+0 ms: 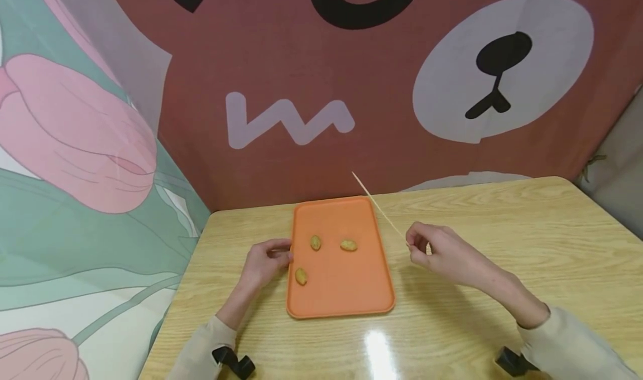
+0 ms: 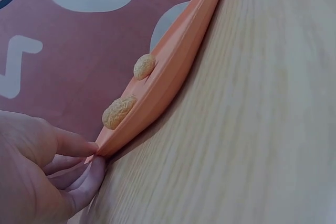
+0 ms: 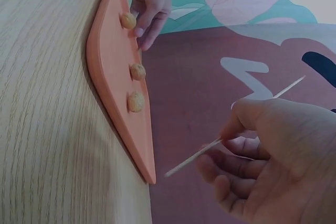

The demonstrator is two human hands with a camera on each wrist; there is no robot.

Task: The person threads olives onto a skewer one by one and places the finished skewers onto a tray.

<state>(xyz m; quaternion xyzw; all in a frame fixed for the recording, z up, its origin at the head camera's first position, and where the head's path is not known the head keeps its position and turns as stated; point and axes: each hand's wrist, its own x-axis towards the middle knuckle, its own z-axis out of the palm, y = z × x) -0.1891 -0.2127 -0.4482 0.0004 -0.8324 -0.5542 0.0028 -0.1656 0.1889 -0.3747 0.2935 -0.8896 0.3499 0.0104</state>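
An orange tray (image 1: 346, 290) lies on the table with three unshelled peanuts on it. One peanut (image 1: 301, 276) is close to the left rim, another (image 1: 315, 243) sits higher up, and a third (image 1: 349, 245) lies right of the middle. My left hand (image 1: 264, 261) pinches the tray's left rim between thumb and fingers, seen close in the left wrist view. Off the tray's right side, my right hand (image 1: 442, 253) holds a thin pale wooden stick (image 1: 379, 208) between thumb and fingertips. The stick slants up and away to the left, its far end past the tray's top right corner.
The wood-grain table (image 1: 502, 229) extends to both sides of the tray. Behind it hangs a brown cloth (image 1: 281, 168) with a cartoon bear print, and a floral cloth (image 1: 75, 134) hangs at the left. Each sleeve carries a black wrist mount (image 1: 233, 363).
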